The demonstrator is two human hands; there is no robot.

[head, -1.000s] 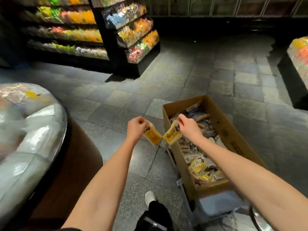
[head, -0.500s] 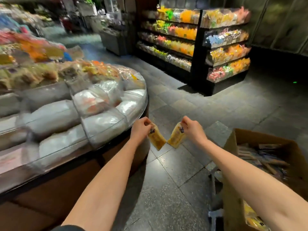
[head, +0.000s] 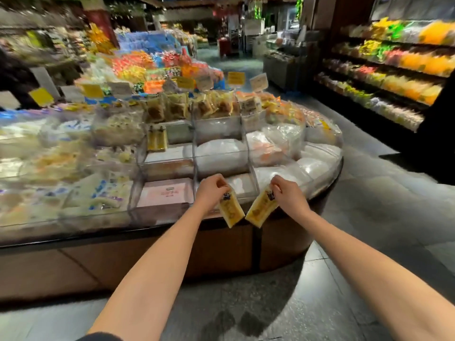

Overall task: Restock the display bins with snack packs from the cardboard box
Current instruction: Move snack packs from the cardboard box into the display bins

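Dim store, bright glare on the display bins [head: 221, 153], motion blur left, edges warped.

- The left hand [head: 211, 190] and the right hand [head: 286, 195] carried their yellow snack packs [head: 231, 212] from over the cardboard box to the front edge of the clear display bins [head: 170, 168]
- The cardboard box went out of view

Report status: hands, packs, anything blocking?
Left hand pinches left pack; right hand pinches right pack. Both packs hang before the display bins, not yet placed. No obstruction visible.
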